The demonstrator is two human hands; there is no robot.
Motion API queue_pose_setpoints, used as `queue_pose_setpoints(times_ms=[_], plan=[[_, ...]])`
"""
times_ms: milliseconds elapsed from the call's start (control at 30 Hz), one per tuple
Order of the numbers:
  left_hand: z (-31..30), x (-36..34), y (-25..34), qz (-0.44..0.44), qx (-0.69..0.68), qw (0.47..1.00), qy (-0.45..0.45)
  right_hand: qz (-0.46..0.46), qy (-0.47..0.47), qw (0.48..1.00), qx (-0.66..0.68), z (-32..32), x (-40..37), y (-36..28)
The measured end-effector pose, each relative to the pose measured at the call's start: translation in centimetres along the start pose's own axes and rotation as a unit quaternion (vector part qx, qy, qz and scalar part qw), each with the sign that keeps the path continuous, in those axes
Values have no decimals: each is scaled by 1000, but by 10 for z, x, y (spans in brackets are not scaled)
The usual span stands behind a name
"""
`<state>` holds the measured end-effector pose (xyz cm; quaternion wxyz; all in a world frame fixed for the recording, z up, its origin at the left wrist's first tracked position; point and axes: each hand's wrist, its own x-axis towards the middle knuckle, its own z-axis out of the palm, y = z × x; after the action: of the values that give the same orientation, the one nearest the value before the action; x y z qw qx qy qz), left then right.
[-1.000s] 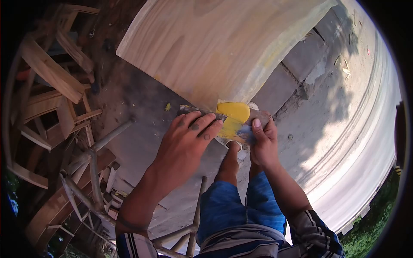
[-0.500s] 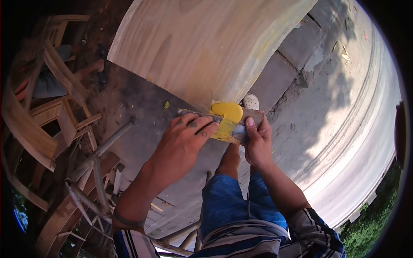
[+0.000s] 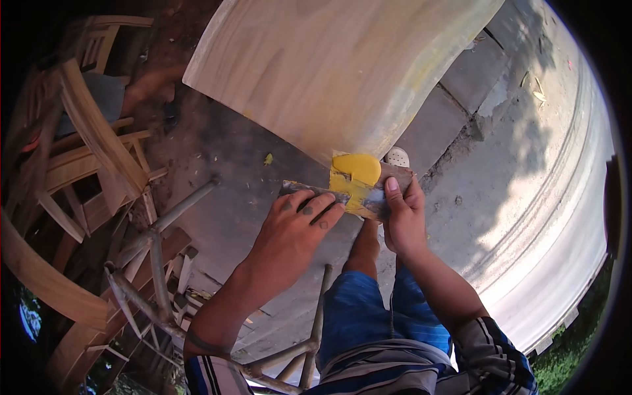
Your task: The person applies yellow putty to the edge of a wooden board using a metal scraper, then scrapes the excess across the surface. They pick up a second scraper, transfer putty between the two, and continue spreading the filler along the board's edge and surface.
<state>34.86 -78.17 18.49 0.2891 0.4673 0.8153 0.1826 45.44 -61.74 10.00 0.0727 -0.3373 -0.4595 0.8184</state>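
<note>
My right hand [image 3: 406, 214] grips the right end of a flat board [image 3: 397, 176], thumb on top. Thick yellow paste [image 3: 357, 168] lies in a rounded mound on the board, with a thinner smear below it. My left hand [image 3: 299, 224] is closed around a dark, stained scraper [image 3: 309, 187], its fingers over the top. The scraper's right end meets the smeared part of the board. Just beyond the board is the near corner of a large curved wooden panel [image 3: 329, 72].
Wooden chair frames [image 3: 102, 125] stand at the left, with another person's arm [image 3: 155, 85] behind them. A metal pipe frame [image 3: 158, 263] is at the lower left. Paving and sunlit ground [image 3: 526, 197] lie to the right; a green leaf [image 3: 268, 158] is on the floor.
The view has shifted, so the board, panel and both hands appear slightly further right. The scraper has moved a little away from the yellow mound. The other person's arm has moved at the left.
</note>
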Motion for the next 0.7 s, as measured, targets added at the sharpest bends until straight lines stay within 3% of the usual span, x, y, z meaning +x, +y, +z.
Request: queue_pose_setpoints(times_ms=[67, 167, 267, 367, 467, 567, 600, 700], plan=[[-3, -1, 1, -3, -28, 1000, -1, 0, 6, 1000, 24, 1, -1, 0], [-5, -12, -7, -12, -174, 982, -74, -21, 42, 995, 93, 5, 4, -12], [-22, -23, -14, -137, -464, 872, 73, 0, 30, 989, 145, 2, 6, -19], [-16, -26, -8, -158, -511, 811, 236, 49, 16, 977, 206, 8, 6, -31], [12, -10, 12, -103, -479, 812, 317, 64, 12, 972, 227, 16, 3, -33], [41, 12, 25, 5, -285, 894, 347, 53, -13, 971, 234, 14, 4, -38], [47, 16, 26, 4, -244, 911, 333, 38, -19, 978, 202, 10, 5, -39], [46, 27, 29, -12, -296, 899, 322, 21, -12, 987, 159, -2, 5, -48]])
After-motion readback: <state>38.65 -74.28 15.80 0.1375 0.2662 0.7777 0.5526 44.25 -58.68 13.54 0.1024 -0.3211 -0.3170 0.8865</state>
